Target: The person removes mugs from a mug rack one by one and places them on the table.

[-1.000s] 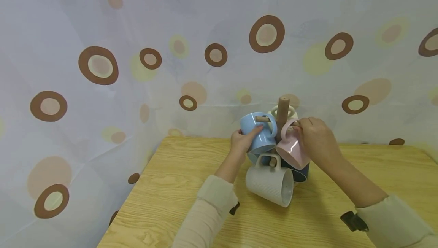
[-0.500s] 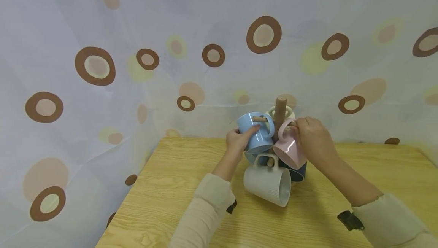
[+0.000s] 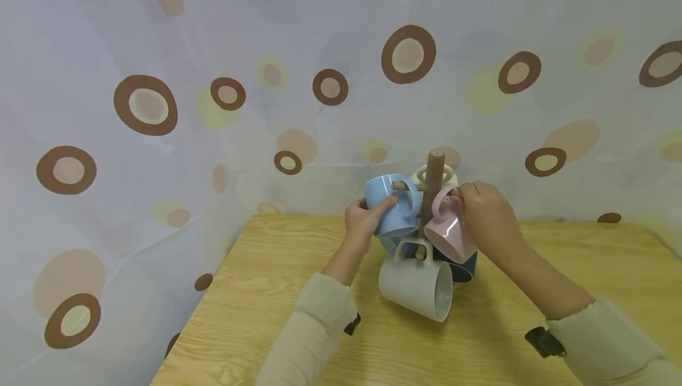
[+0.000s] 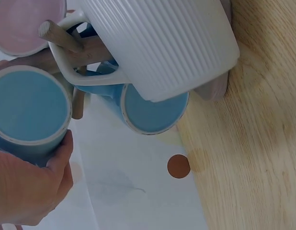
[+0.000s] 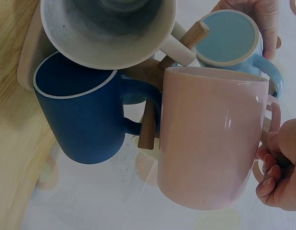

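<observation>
A wooden mug tree (image 3: pixel 435 170) carries several mugs on its pegs. My left hand (image 3: pixel 362 223) holds a light blue mug (image 3: pixel 402 223) by its body, thumb along the side; an upper left peg (image 3: pixel 401 186) still runs through its handle. On the right, my right hand (image 3: pixel 490 217) grips the end of another peg (image 3: pixel 455 192), fingers curled in beside a pink mug (image 3: pixel 447 233). That mug hangs by its handle, tilted, mouth toward me. In the right wrist view the curled fingertips (image 5: pixel 267 184) sit just beyond the pink handle (image 5: pixel 275 115).
Low in front hangs a white ribbed mug (image 3: pixel 407 285). A navy mug (image 5: pixel 85 120) and a second blue mug (image 4: pixel 155 110) hang lower around the post. Behind it is a cream mug (image 3: pixel 450 177). Everything stands on a wooden table (image 3: pixel 266 279) against a patterned backdrop (image 3: pixel 341 31).
My left hand has drawn the light blue mug slightly left, its handle now farther from the post. The right hand and pink mug hold their place beside the post.
</observation>
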{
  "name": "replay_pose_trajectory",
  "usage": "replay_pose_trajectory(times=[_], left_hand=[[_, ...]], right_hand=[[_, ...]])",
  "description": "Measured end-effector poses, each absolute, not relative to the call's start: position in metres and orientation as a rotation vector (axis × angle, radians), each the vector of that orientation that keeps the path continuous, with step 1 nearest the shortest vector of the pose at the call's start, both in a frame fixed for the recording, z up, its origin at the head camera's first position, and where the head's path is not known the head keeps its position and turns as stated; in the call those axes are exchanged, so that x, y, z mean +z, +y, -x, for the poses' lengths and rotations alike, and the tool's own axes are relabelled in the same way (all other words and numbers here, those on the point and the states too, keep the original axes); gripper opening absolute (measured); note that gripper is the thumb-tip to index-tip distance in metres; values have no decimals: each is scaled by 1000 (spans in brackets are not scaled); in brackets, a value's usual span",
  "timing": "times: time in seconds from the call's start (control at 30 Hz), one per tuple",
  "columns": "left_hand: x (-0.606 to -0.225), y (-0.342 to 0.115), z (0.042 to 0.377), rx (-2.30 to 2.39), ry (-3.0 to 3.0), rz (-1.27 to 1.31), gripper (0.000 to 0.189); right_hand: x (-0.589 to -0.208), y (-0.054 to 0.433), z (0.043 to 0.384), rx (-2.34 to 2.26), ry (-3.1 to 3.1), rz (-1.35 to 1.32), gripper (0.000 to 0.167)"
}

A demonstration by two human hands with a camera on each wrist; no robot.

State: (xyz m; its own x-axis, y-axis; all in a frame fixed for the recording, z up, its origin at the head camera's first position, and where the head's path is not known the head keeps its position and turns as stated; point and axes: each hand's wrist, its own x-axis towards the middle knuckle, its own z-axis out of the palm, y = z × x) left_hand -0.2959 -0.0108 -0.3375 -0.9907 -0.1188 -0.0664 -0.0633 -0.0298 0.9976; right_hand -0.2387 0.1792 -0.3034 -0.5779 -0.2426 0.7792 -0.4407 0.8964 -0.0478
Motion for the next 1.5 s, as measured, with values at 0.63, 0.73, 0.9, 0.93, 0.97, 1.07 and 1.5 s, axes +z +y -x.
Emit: replay_pose_trajectory(times=[0.63,0.73,0.9,0.93,0.97,1.07,1.5], left_hand=[[-348,-41,288,-2181,-2128,-30,65],[-351,-45,286,-2180,-2137,20,63],[-360,-53,283,-2173,-2136,151,59],[-361,-55,282,-2165,-2143,181,59],[-362,-56,282,-2161,-2150,209,60],[-364,-60,279,-2129,-2193,275,65],[-370,-67,268,-2109,-2215,488,75]], right_hand=[[-305,177,238,302,-2210,-485,15],[-304,177,237,307,-2210,-481,15],[-307,176,238,326,-2184,-495,15],[-307,176,238,329,-2175,-503,14],[-308,176,239,332,-2167,-511,14],[-309,178,239,361,-2141,-528,13],[-311,183,236,547,-2101,-505,15]])
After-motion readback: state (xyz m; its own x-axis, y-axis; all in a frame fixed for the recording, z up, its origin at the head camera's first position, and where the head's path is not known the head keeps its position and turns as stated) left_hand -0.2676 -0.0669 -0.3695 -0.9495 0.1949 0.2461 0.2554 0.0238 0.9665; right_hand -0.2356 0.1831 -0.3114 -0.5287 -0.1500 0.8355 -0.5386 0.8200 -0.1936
